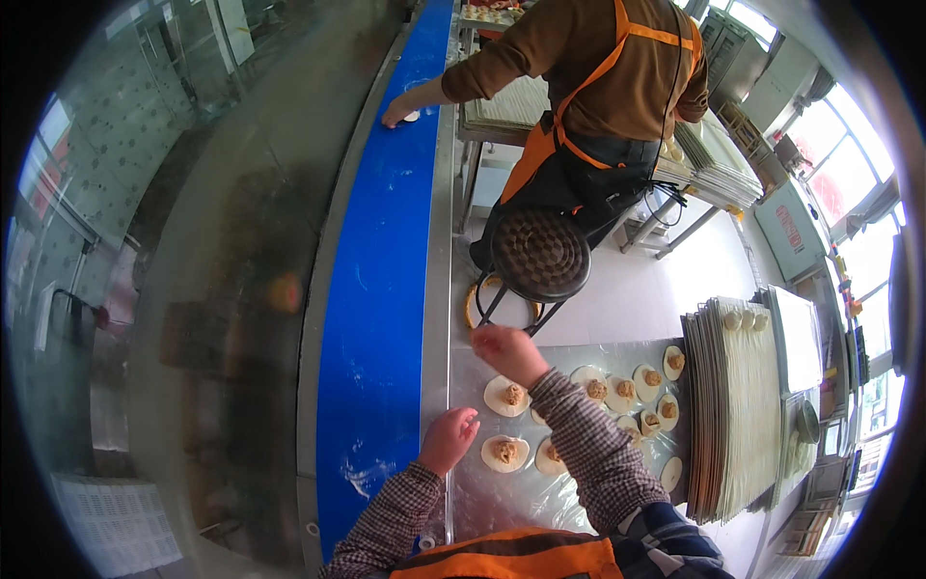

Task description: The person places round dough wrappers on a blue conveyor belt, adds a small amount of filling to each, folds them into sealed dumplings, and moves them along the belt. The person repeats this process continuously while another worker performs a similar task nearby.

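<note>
Beside the blue belt (381, 289), I am working over dough rounds on a steel table (502, 497).

I am seeing trays (738, 405) stacking up at my right, three finished dumplings sitting on top, while about ten dough rounds (505, 396) are lying filled yet unfolded, so most folding is remaining, I judge. My right hand (509, 353) is reaching past them, fingers loosely curled on nothing; my left hand (448, 439) is resting nearby, fingers slightly apart.
</note>
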